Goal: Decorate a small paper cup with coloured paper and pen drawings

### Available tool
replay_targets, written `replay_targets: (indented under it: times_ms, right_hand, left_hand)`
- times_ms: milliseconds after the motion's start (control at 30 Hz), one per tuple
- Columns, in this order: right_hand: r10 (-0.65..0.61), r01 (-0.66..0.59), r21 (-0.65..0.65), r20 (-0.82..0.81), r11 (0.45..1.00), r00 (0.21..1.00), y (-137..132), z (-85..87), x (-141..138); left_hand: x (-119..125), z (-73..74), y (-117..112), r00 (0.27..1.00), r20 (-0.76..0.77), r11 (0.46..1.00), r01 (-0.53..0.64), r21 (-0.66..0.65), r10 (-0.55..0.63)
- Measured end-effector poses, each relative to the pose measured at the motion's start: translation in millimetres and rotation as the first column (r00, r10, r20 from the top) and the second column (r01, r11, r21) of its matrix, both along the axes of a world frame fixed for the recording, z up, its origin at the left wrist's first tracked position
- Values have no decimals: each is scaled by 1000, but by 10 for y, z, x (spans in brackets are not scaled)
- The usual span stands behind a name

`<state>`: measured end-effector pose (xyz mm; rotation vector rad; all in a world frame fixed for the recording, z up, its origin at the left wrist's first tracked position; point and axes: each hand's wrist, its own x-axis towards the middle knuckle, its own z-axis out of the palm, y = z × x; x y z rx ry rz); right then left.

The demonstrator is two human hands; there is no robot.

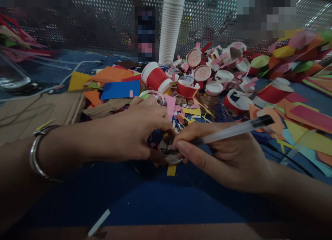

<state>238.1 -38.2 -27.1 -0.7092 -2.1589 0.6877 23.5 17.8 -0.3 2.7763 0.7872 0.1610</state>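
Note:
A pen (pixel 233 131) with a clear barrel and black end leans to the right in my right hand (pixel 228 157), gripped between thumb and fingers. Its writing end meets a small round cut-off paper cup base (pixel 171 151), or is very near it; my fingers partly hide the tip. My left hand (pixel 147 129) curves around this base, thumb on the near side and fingers on the far side. Dark marks show inside its pale rim. A yellow paper tab (pixel 171 170) sticks out from its near edge.
Behind my hands lie red-and-white paper cups (pixel 155 77), a heap of cut cup bases (pixel 202 73) and paper scraps. A tall cup stack (pixel 171 29) stands by the mesh panel (pixel 103 25). Cardboard (pixel 38 112) lies left, coloured paper (pixel 308 115) right. A white strip (pixel 99 222) lies near the front edge.

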Motion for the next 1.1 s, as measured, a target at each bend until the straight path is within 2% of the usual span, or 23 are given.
replay_targets:
  times_ms: [400, 633, 867, 1100]
  right_hand:
    - [-25, 23, 59, 24, 998, 999, -7, 16, 17]
    - [-39, 37, 70, 33, 997, 999, -11, 24, 21]
    - [-31, 30, 47, 26, 998, 999, -4, 10, 10]
    - [-42, 40, 59, 33, 997, 999, -15, 28, 14]
  left_hand:
    - [-14, -36, 15, 999, 43, 999, 2, -38, 0]
    - [-1, 13, -9, 1000, 23, 998, -13, -53, 14]
    - [-17, -26, 9, 999, 27, 1000, 17, 3, -17]
    - [-10, -9, 10, 999, 33, 999, 36, 2, -36]
